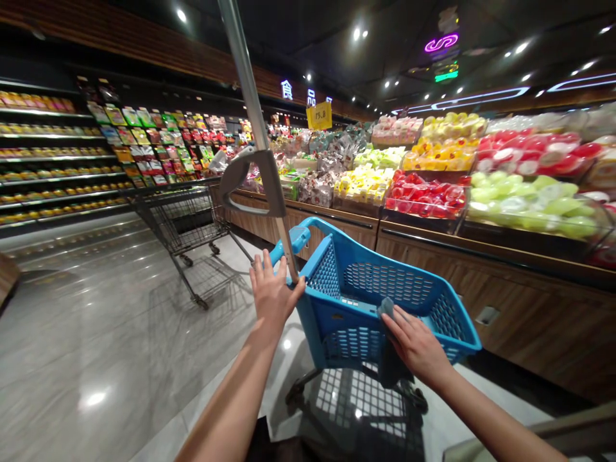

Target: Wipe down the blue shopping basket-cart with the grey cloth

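A blue plastic shopping cart (385,266) stands in front of me, with a perforated basket on a dark wheeled frame. My left hand (270,289) lies at its handle end, fingers spread, with the thumb by the foot of a metal pole (250,96). The pole rises from the cart's corner and carries a grey loop-shaped grip (276,183). On the near side rim of the basket, my right hand (416,340) presses a grey cloth (386,308). Dark fabric hangs below that hand, down the basket's outer side.
Another wire shopping cart (187,215) stands to the left on the shiny tiled floor (110,333). Along the right runs a wood-fronted display counter (520,295) with bins of wrapped sweets or jellies. Stocked shelves (58,157) line the far left wall.
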The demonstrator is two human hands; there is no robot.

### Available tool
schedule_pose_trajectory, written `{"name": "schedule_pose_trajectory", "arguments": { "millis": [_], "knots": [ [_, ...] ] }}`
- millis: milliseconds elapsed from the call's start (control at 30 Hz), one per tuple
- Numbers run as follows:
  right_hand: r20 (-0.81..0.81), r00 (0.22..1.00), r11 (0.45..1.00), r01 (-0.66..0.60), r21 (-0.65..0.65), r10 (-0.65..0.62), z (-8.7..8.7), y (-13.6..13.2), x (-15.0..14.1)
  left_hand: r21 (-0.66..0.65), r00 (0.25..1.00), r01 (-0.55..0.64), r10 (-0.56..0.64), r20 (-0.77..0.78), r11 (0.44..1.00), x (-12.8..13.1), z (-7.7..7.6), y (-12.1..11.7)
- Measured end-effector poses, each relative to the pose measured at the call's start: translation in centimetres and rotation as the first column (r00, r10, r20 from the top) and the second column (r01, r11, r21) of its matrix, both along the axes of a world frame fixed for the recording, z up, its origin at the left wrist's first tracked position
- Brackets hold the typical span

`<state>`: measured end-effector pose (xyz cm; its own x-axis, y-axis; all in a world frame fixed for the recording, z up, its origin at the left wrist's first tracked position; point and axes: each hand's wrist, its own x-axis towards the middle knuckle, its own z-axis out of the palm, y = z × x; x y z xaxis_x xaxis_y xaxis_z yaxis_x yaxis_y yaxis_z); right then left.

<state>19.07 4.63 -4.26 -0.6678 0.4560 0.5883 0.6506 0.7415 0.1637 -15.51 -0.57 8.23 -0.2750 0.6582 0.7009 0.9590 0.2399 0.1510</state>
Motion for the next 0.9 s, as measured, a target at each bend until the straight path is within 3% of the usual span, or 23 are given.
{"name": "schedule_pose_trajectory", "arguments": {
  "millis": [267, 433, 600, 900],
  "knots": [
    [-0.093, 0.986, 0.987, 0.145, 0.072, -0.138, -2.3, 1.6, 7.0, -0.025, 0.996, 0.047, -0.048, -0.069, 0.999, 0.3, 0.5, 0.9],
    [-0.17, 0.964, 0.976, 0.215, 0.043, -0.205, -2.5, 2.4, 7.7, -0.052, 0.99, 0.095, -0.1, -0.101, 0.994, 1.0, 0.8, 1.5],
    [-0.192, 0.952, 0.971, 0.228, -0.064, -0.237, -0.7, 1.8, 2.6, -0.063, 0.988, 0.097, -0.104, -0.113, 0.993, 1.8, 0.9, 2.2],
    [-0.29, 0.954, 0.988, -0.113, -0.104, 0.079, 4.5, 1.3, -14.2, -0.032, 0.989, 0.106, -0.109, -0.103, 0.994, 1.9, 0.7, 2.2]
  ]
}}
